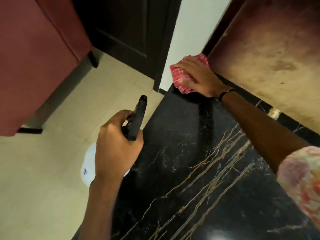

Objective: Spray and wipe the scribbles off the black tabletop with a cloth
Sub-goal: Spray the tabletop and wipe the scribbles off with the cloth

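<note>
- The black tabletop (181, 153) is polished dark stone with pale gold and white veins running diagonally across it; it fills the lower right of the head view, and its surface looks slightly blurred, so I cannot make out any scribbles on it.
- A duller, streaky band runs down the stone from the far corner toward the near side.
- The cloth (183, 76) is pink-red with thin white lines, bunched into a wad at the far corner of the tabletop, touching the stone.
- The right hand (200, 78) lies flat on top of the cloth, fingers spread over it and pressing it down, palm toward the table; a dark band circles that wrist (225, 93), and a patterned pink sleeve (301, 179) shows at the right edge.
- The left hand (116, 148) is closed around the neck of a spray bottle (136, 122), just beside the table's left edge, well apart from the cloth.
- The bottle's black trigger head points away toward the far floor; its white body (89, 163) shows below the hand, mostly hidden by it, so its contents cannot be seen.
- Around the table: a cream tiled floor (43, 187), a reddish upholstered seat (34, 58) on dark legs at left, a dark door (131, 32) beyond, and a stained brown-and-tan surface (268, 58) rising along the table's right side.
</note>
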Demonstrator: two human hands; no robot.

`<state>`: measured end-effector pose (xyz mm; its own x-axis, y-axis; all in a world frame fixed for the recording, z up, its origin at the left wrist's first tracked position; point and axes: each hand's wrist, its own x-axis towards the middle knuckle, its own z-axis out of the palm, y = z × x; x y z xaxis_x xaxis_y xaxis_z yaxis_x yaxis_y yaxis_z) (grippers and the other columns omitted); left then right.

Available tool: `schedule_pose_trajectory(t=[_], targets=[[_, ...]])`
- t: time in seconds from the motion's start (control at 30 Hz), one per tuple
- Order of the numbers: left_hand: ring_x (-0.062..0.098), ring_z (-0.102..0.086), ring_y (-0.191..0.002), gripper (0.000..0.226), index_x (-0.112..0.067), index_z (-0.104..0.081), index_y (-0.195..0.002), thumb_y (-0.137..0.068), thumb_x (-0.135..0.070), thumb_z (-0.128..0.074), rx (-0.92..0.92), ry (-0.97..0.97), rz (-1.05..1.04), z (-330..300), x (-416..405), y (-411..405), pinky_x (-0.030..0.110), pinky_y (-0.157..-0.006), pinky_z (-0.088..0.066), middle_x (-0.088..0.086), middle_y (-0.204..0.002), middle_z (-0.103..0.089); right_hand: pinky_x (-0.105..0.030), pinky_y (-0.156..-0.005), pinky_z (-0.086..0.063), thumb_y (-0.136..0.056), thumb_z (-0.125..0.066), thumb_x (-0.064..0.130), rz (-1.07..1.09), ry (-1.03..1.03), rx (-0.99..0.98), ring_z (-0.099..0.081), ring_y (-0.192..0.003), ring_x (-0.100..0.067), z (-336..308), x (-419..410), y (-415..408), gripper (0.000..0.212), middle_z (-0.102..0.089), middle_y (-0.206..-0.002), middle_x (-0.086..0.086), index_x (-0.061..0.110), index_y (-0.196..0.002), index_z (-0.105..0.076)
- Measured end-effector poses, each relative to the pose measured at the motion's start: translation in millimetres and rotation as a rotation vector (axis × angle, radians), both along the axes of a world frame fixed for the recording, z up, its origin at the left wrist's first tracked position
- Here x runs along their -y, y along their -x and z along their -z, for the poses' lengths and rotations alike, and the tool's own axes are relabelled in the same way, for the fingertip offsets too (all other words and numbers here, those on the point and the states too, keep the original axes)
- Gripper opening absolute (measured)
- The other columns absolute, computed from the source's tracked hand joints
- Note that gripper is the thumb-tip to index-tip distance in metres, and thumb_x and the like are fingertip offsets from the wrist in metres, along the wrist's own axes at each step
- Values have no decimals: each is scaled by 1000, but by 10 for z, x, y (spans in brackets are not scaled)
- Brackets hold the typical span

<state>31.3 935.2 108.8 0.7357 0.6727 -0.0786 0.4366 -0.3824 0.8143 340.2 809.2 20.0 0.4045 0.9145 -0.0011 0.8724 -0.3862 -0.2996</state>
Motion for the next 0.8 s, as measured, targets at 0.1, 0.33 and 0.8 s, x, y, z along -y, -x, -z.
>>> schedule_pose_trajectory(t=[0.1,0.33,0.8], targets=[[14,-45,-52,31,-17,-64,-100,-72,-2,-61,-104,-70,18,74,-136,158,24,-53,-32,-9,-65,-52,-53,-112,-21,-100,-29,47,139,-18,42,-37,-134,-22,34,-189,-55,45,-57,-131,1,23,-126,-55],[18,-45,-63,35,-13,-64,-107,-73,-4,-61,-165,-100,51,408,-347,481,19,-51,-28,5,-84,-66,-51,-109,-26,-99,-28,48,13,51,127,-48,-118,-26,127,-304,383,45,-63,-113,-3,18,-109,-61],[21,-44,-54,30,-11,-63,-100,-71,-5,-58,-172,-59,-63,762,-451,1208,27,-57,-35,-12,-66,-47,-45,-112,-22,-91,-30,51,-221,124,86,-46,-123,-25,38,-374,1522,55,-61,-122,-11,12,-119,-58]])
